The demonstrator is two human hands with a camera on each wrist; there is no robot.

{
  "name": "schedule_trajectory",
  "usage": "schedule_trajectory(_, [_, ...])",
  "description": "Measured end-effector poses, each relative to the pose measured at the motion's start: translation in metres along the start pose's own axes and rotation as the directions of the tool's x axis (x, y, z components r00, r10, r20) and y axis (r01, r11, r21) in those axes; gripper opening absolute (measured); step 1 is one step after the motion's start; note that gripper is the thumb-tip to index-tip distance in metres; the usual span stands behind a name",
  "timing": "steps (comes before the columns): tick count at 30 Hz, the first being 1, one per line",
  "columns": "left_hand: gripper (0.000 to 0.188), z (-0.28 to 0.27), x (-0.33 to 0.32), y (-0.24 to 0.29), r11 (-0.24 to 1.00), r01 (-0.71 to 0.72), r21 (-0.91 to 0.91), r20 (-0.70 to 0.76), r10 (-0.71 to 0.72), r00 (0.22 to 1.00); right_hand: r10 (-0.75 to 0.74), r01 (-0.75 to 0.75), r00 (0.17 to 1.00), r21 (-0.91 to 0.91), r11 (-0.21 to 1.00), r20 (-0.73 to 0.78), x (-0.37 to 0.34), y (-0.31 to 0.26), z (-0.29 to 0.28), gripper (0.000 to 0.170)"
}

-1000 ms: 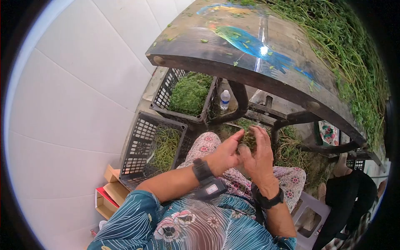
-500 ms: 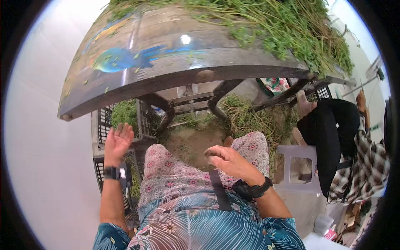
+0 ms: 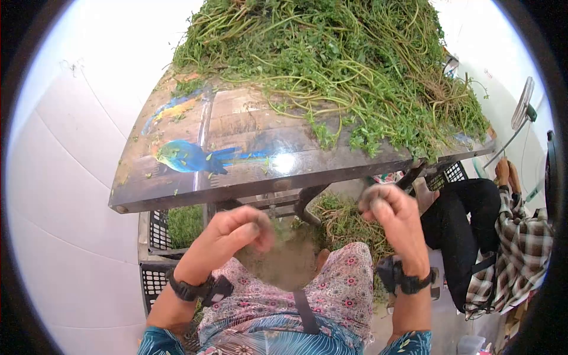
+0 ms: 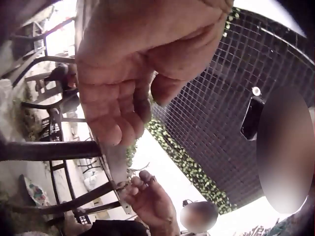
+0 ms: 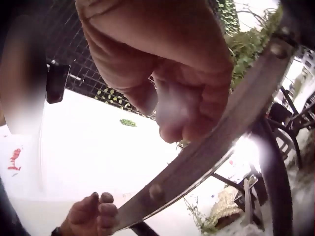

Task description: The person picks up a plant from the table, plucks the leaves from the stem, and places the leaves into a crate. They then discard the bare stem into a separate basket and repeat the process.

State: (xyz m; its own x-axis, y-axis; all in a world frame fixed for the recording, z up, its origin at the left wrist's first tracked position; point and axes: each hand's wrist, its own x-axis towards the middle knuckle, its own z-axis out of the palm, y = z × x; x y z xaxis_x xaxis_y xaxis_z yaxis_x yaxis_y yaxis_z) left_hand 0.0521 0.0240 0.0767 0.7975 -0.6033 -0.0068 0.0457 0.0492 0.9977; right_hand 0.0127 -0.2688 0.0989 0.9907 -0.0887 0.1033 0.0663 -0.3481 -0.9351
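Observation:
Both hands are raised apart in front of the near table edge, above the lap. The left hand [image 3: 232, 234] has loosely bent fingers; in the left wrist view no item shows in this hand [image 4: 142, 64], and its thumb stands off the fingers. The right hand [image 3: 397, 220] is also bent at the fingers, and nothing held is visible in the right wrist view of it [image 5: 167, 64]. A large heap of green stems and leaves [image 3: 331, 65] covers the back and right of the painted wooden table [image 3: 242, 133]; neither hand touches it.
Black crates [image 3: 155, 281] stand at the left below the table, one holding greens [image 3: 186, 225]. More plants [image 3: 349, 222] lie on the floor under the table. Another person in black trousers [image 3: 461, 231] sits at the right. A wall [image 3: 71, 195] rises at the left.
The hands, close together a second ago, moved apart; since then both have come up towards the table edge, the left fingers bending from a spread pose. The head view has turned towards the heap.

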Motion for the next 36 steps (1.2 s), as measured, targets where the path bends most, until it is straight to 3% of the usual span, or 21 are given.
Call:
schedule_trajectory(2, [0.017, 0.005, 0.015, 0.015, 0.988, -0.086, 0.131, -0.054, 0.094, 0.994, -0.113, 0.109, 0.99, -0.052, 0.993, -0.089, 0.019, -0.011, -0.008, 0.019])
schedule_trajectory(4, [0.016, 0.004, 0.03, 0.02, 0.961, -0.158, 0.227, -0.122, 0.189, 0.974, -0.173, 0.167, 0.981, -0.083, 0.983, -0.081, 0.038, -0.028, -0.019, 0.021])
schedule_trajectory(5, [0.015, -0.001, 0.038, 0.021, 0.886, -0.236, 0.4, -0.092, 0.294, 0.951, -0.197, 0.188, 0.976, -0.099, 0.977, -0.091, 0.047, -0.034, -0.022, 0.022])
schedule_trajectory(8, [0.015, -0.005, 0.061, 0.032, 0.877, -0.25, 0.41, -0.145, 0.333, 0.932, -0.287, 0.266, 0.955, -0.206, 0.941, -0.077, 0.076, -0.049, -0.027, 0.024])
schedule_trajectory(9, [0.015, -0.005, 0.067, 0.035, 0.864, -0.215, 0.454, -0.172, 0.322, 0.931, -0.326, 0.301, 0.944, -0.279, 0.912, -0.047, 0.085, -0.055, -0.025, 0.025])
schedule_trajectory(12, [0.015, 0.001, 0.09, 0.037, 0.858, -0.289, 0.424, -0.184, 0.394, 0.901, -0.39, 0.394, 0.913, -0.495, 0.774, 0.117, 0.116, -0.067, -0.017, 0.024])
schedule_trajectory(15, [0.016, -0.006, 0.119, 0.015, 0.596, -0.392, 0.701, -0.067, 0.602, 0.795, -0.403, 0.441, 0.888, -0.66, 0.608, 0.223, 0.154, -0.046, -0.004, 0.022])
schedule_trajectory(18, [0.016, -0.011, 0.12, 0.016, 0.813, -0.318, 0.488, -0.151, 0.438, 0.886, -0.429, 0.431, 0.87, -0.797, 0.424, 0.243, 0.181, -0.03, 0.004, 0.023])
schedule_trajectory(22, [0.016, -0.015, 0.115, 0.015, 0.806, -0.333, 0.49, -0.166, 0.462, 0.871, -0.453, 0.493, 0.802, -0.86, 0.134, 0.389, 0.198, -0.014, 0.014, 0.018])
schedule_trajectory(23, [0.016, -0.014, 0.115, 0.015, 0.789, -0.335, 0.515, -0.16, 0.472, 0.867, -0.481, 0.535, 0.768, -0.837, 0.117, 0.423, 0.202, -0.014, 0.016, 0.017])
schedule_trajectory(26, [0.016, -0.012, 0.115, 0.016, 0.794, -0.342, 0.504, -0.175, 0.481, 0.859, -0.584, 0.523, 0.758, -0.805, 0.278, 0.291, 0.21, -0.046, 0.018, 0.017])
schedule_trajectory(27, [0.017, -0.012, 0.115, 0.016, 0.803, -0.345, 0.486, -0.181, 0.478, 0.859, -0.71, 0.549, 0.683, -0.761, 0.345, 0.171, 0.218, -0.053, 0.016, 0.017])
schedule_trajectory(29, [0.017, -0.012, 0.116, 0.013, 0.815, -0.323, 0.481, -0.195, 0.459, 0.867, -0.587, 0.465, 0.803, -0.509, 0.724, -0.102, 0.215, -0.093, 0.01, 0.018])
schedule_trajectory(30, [0.017, -0.013, 0.116, 0.012, 0.819, -0.313, 0.48, -0.201, 0.451, 0.87, -0.479, 0.4, 0.853, -0.328, 0.856, -0.209, 0.215, -0.107, 0.009, 0.019])
schedule_trajectory(31, [0.017, -0.013, 0.117, 0.012, 0.819, -0.317, 0.478, -0.203, 0.454, 0.868, -0.352, 0.362, 0.895, -0.015, 0.932, -0.272, 0.22, -0.11, 0.008, 0.022])
schedule_trajectory(34, [0.017, -0.013, 0.116, 0.012, 0.817, -0.313, 0.484, -0.206, 0.454, 0.867, -0.077, 0.082, 0.997, 0.231, 0.969, -0.03, 0.22, -0.104, 0.012, 0.022])
schedule_trajectory(36, [0.018, -0.014, 0.116, 0.013, 0.811, -0.29, 0.507, -0.202, 0.439, 0.875, -0.159, 0.197, 0.979, 0.4, 0.895, -0.126, 0.217, -0.109, 0.01, 0.021])
